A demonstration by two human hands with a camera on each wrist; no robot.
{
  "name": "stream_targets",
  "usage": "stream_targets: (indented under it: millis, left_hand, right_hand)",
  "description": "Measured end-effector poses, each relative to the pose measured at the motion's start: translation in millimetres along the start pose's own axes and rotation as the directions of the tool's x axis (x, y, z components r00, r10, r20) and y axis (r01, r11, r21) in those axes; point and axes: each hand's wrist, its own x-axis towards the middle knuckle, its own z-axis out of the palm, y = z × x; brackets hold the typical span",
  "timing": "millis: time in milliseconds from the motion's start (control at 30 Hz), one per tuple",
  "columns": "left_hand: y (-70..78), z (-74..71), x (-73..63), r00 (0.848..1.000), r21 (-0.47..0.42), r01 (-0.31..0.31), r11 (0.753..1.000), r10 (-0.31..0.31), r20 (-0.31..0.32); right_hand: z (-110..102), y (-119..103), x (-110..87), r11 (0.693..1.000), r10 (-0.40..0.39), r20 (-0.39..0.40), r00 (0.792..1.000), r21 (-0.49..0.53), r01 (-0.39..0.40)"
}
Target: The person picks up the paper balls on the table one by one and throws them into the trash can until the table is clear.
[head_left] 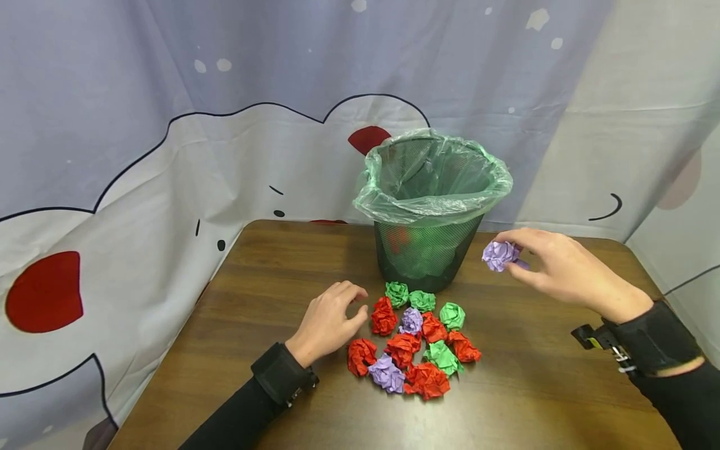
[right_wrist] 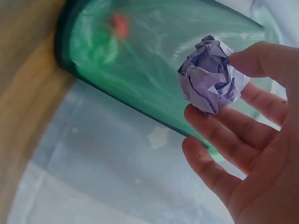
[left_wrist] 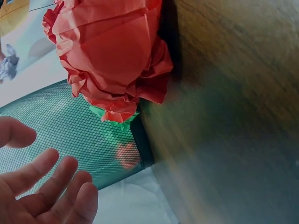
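Observation:
My right hand (head_left: 568, 269) pinches a crumpled purple paper ball (head_left: 499, 255) between thumb and fingers, to the right of the mesh bin. In the right wrist view the same purple ball (right_wrist: 208, 77) shows at the fingertips, with the bin behind it. My left hand (head_left: 329, 319) is held with loosely bent fingers and nothing in them, just left of the paper balls. Nearest to it are a red paper ball (head_left: 384, 316) and another red ball (head_left: 361, 357). Two purple balls, one of them (head_left: 387, 374) at the front, lie among several red and green ones.
The dark mesh bin (head_left: 394, 250), lined with a green plastic bag (head_left: 433, 209), stands at the back of the wooden table (head_left: 270, 269). Red and green shapes show through its wall. A printed curtain (head_left: 225, 162) hangs close behind the table.

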Motion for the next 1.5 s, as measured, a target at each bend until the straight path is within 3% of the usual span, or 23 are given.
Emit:
stream_targets:
  millis: [300,700,1000,1200,1500]
  left_hand:
    - [-0.3,0.5,-0.4,1.0,0.011,-0.015,1.0,0.015,0.002]
    - [0.3,1.0,-0.8,1.0,0.012,-0.02,1.0,0.02,0.024]
    - [-0.4,-0.7,-2.1,0.999,0.012,-0.001,1.0,0.001,0.041]
    - [0.1,-1.9,-3.3,0.999,0.025,0.005,1.0,-0.007,0.046]
    - [0.8,1.7,-6.2,0.998,0.022,0.009,1.0,-0.01,0.062]
  right_hand:
    - [-34.1,-13.3,7.4,0.998,0.028,-0.021,0.999,-0.048,-0.029]
    - [-73.3,-25.1,23.6,0.99,-0.095,-0.112,0.989,-0.119,0.082]
    - [-96.8,-27.3,48.2,0.984,-0.146,-0.144,0.979,-0.127,0.128]
    - [-102.7,-26.2,69.7,0.982,-0.152,-0.129,0.98,-0.134,0.134]
    - [-101.6,-24.5,106.4,0.991,-0.07,0.006,0.998,-0.118,0.07]
